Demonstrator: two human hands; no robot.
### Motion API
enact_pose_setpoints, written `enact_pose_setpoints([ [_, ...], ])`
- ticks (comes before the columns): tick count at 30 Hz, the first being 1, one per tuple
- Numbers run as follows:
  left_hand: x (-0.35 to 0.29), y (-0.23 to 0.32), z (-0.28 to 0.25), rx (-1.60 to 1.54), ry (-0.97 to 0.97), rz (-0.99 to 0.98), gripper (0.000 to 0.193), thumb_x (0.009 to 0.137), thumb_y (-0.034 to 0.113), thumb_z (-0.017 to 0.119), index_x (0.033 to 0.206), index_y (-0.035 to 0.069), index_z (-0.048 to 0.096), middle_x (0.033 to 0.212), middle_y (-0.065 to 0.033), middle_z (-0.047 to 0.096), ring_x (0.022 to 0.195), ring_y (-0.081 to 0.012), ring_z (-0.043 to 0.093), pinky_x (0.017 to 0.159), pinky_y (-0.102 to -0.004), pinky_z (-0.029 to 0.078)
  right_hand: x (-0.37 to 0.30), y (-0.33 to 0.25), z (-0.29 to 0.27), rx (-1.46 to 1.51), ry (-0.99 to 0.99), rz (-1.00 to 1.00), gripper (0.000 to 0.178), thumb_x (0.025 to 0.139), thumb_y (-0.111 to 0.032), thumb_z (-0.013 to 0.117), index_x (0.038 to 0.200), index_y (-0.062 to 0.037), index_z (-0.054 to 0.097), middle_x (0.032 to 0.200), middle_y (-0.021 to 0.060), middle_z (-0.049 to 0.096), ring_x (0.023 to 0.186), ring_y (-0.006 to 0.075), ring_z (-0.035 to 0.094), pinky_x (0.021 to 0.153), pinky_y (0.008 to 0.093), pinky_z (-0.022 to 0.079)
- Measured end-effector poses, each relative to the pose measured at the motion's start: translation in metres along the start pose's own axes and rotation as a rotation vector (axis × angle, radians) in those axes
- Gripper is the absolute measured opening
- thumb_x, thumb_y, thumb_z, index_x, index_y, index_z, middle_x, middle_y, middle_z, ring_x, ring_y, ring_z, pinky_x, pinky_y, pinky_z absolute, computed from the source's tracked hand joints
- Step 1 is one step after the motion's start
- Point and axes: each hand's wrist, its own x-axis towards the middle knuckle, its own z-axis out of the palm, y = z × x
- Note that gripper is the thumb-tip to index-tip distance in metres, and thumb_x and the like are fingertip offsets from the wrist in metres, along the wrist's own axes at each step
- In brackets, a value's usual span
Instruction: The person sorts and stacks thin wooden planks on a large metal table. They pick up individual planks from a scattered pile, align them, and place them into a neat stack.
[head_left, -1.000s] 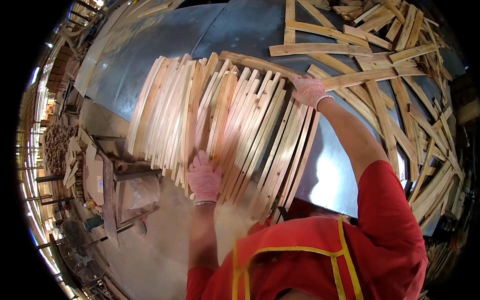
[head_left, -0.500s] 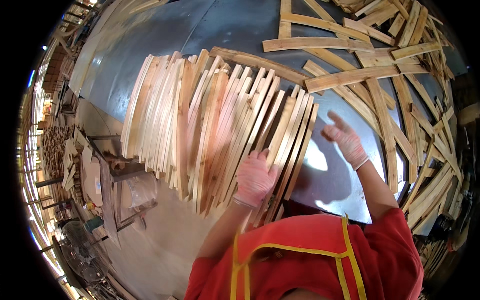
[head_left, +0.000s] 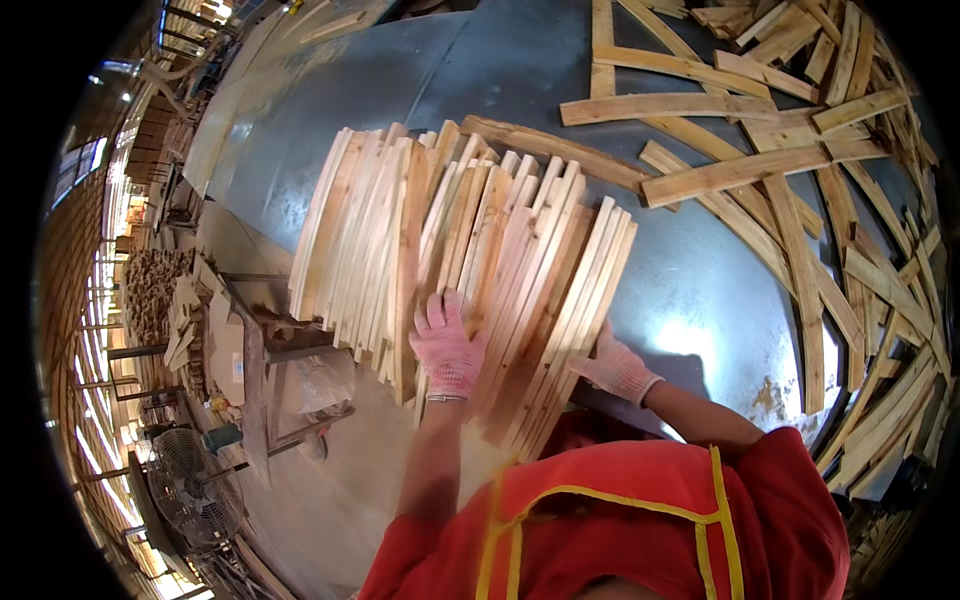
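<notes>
A row of pale wooden strips [head_left: 370, 240] stands side by side at the edge of a metal table. My left hand [head_left: 448, 348], in a pinkish-white knit glove, lies on top of the strips near their front ends, fingers spread. At the row's right side my right hand [head_left: 617, 370], gloved alike, rests against the outermost strip [head_left: 590, 310]. Its thumb reaches toward the strip's front part and stands apart from the fingers, which point up along the strip's side and are partly hidden.
Behind the row lies a longer brown board [head_left: 560, 150] on the metal table [head_left: 690, 270]. Loose curved boards [head_left: 760, 172] pile up across the right and far right. On the floor side at left stand a wooden frame [head_left: 255, 400] and a fan [head_left: 190, 485].
My right hand has come down and left, from above the metal surface to the row's right side. My left hand has shifted left along the strips. The right-hand strips now sit closer together.
</notes>
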Motion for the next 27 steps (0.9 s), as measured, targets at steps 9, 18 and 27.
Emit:
enact_pose_setpoints([
  [9,0.016,-0.015,0.002,-0.134,-0.179,-0.021,0.109,0.079,0.047,0.083,0.164,0.010,0.026,0.156,-0.0211,0.044,0.133,-0.0414,0.055,0.106,-0.0532,0.049,0.001,-0.022,-0.004,0.163,0.091,0.128,0.117,0.097,-0.053,0.071,0.165,0.0090,-0.001,0.103,0.0221,0.074,0.086,0.0265,0.077,0.073,0.0341,0.061],
  [18,0.091,-0.090,0.018,-0.292,-0.017,0.062,0.102,0.076,0.039,0.084,0.160,0.004,0.035,0.141,-0.0261,0.053,0.121,-0.0461,0.060,0.100,-0.0538,0.052,0.066,-0.122,0.015,-0.027,0.013,0.211,0.124,0.095,-0.056,0.069,0.159,0.0206,-0.006,0.092,0.0172,0.073,0.080,0.0235,0.075,0.079,0.0333,0.060],
  [27,0.244,-0.264,0.021,-0.301,0.026,0.111,0.100,0.077,0.029,0.086,0.161,0.008,0.037,0.144,-0.0250,0.053,0.128,-0.0456,0.058,0.107,-0.0507,0.052,0.145,-0.323,0.041,-0.288,-0.008,-0.105,0.079,0.099,-0.032,0.067,0.159,0.0057,0.033,0.102,0.0214,0.073,0.088,0.0336,0.076,0.092,0.0427,0.058],
])
